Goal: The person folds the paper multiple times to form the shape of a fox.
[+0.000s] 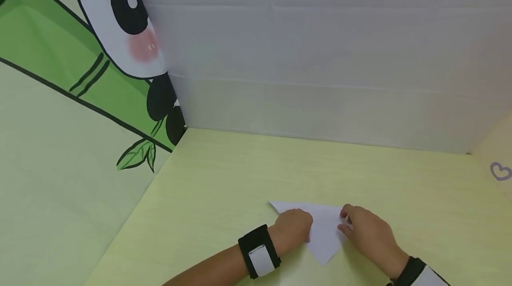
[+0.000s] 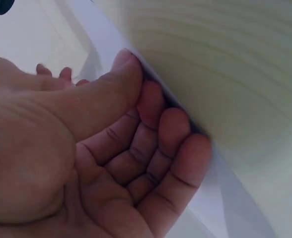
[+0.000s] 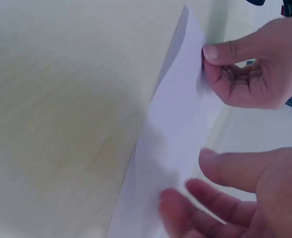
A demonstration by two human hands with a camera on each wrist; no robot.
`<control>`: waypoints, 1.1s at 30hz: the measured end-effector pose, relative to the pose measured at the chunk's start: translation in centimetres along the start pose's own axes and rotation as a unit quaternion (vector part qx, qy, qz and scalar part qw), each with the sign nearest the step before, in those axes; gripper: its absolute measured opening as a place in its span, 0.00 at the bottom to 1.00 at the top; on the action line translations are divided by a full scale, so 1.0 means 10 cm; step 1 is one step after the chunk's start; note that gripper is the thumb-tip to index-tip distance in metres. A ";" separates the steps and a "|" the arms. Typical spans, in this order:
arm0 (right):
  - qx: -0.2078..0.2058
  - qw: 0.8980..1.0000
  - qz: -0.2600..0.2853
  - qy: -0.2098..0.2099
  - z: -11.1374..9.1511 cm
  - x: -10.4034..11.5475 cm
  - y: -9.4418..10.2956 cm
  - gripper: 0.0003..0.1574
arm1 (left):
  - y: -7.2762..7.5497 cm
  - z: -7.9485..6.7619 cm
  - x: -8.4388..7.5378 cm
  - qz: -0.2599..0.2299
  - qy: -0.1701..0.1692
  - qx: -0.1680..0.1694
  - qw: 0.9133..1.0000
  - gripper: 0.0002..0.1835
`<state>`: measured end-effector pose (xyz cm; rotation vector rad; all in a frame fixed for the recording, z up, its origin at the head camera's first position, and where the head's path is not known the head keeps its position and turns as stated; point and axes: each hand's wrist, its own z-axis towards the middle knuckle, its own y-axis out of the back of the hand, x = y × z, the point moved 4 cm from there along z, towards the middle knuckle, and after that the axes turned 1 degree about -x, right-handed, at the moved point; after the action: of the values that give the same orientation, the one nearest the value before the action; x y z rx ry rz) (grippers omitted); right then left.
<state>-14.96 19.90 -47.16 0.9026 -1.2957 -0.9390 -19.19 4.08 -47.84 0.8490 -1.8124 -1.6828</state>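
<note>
While the left hand (image 1: pixel 293 229) pinches paper (image 1: pixel 325 230), the right hand (image 1: pixel 371 236) half-curls.

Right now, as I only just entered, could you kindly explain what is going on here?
Someone is handling a piece of white paper, which looks folded, on a pale yellow surface. The left grip pinches one edge of it. The right grip is at the opposite edge, thumb and fingers apart; whether it touches the paper is hard to tell. One corner points toward the person.
</note>
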 end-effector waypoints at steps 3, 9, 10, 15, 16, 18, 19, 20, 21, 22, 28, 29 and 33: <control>0.001 1.000 0.019 0.012 0.09 0.04 0.04 0.11 | 0.01 0.00 0.01 -0.005 -0.002 0.006 1.000 0.08; -0.016 0.998 0.016 0.064 0.32 0.19 0.03 0.12 | -0.01 0.00 0.03 -0.003 -0.011 0.009 1.000 0.10; -0.017 0.997 0.014 0.073 0.36 0.21 0.02 0.12 | -0.01 0.00 0.03 -0.001 -0.012 0.009 1.000 0.10; 0.003 0.996 0.017 0.084 0.50 0.25 -0.08 0.12 | -0.02 0.01 0.02 0.016 -0.003 0.023 1.000 0.10; 0.006 0.996 0.017 0.082 0.51 0.24 -0.10 0.12 | -0.03 0.02 0.02 0.016 -0.002 0.026 1.000 0.10; 0.009 0.997 0.019 0.080 0.52 0.24 -0.14 0.12 | -0.03 0.03 0.02 0.014 0.002 0.031 0.999 0.10; 0.007 0.997 0.016 0.080 0.53 0.24 -0.16 0.12 | -0.03 0.03 0.02 0.011 0.002 0.034 0.999 0.09; 0.004 0.996 0.014 0.083 0.53 0.24 -0.18 0.12 | -0.02 0.03 0.03 0.010 0.002 0.035 0.999 0.09; 0.001 0.996 0.011 0.085 0.53 0.24 -0.20 0.12 | -0.02 0.03 0.03 0.011 0.002 0.036 0.999 0.09; -0.001 0.996 0.008 0.087 0.54 0.24 -0.21 0.12 | -0.02 0.03 0.03 0.014 0.002 0.036 0.999 0.10; -0.004 0.996 -0.010 0.087 0.57 0.23 -0.30 0.12 | -0.02 0.03 0.02 0.035 -0.001 0.036 0.999 0.11; -0.006 0.996 -0.012 0.086 0.57 0.22 -0.31 0.12 | -0.02 0.03 0.02 0.035 -0.002 0.036 0.999 0.11; -0.019 0.995 -0.013 0.094 0.58 0.23 -0.33 0.11 | -0.03 0.04 0.02 0.027 -0.001 0.039 0.999 0.10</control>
<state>-20.80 16.45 -48.96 0.9557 -1.1047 -0.8749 -19.61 4.18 -48.14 0.8232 -1.8959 -1.5880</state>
